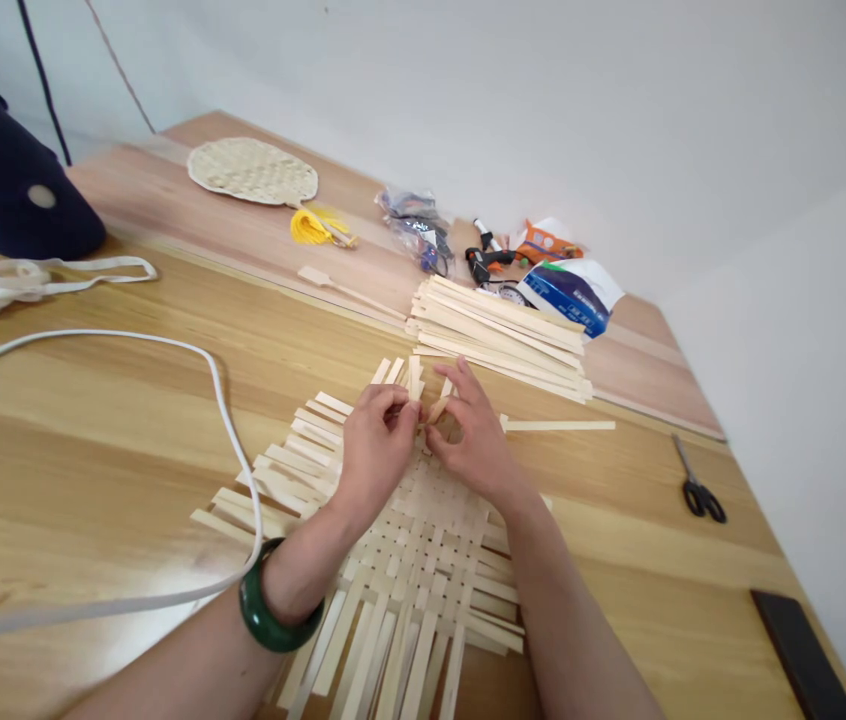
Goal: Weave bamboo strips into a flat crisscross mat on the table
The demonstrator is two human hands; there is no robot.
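Note:
A mat of pale flat strips (412, 545), woven crosswise with loose ends sticking out all round, lies on the wooden table in front of me. At its far edge my left hand (382, 435) pinches the end of a pale strip (414, 378) that stands up from the weave. Close beside it, my right hand (472, 435) has thumb and forefinger closed on another strip end (439, 409), its other fingers raised. The hands nearly touch each other. A green bangle (277, 605) circles my left wrist.
Beyond the mat lies a pile of loose strips (502, 335). Farther back are a woven fan (252, 168), yellow tassel (314, 227), glue gun (489, 262) and blue tissue pack (569, 295). Scissors (699, 490) and a black flat object (802, 655) lie right. A white cable (220, 390) curves left.

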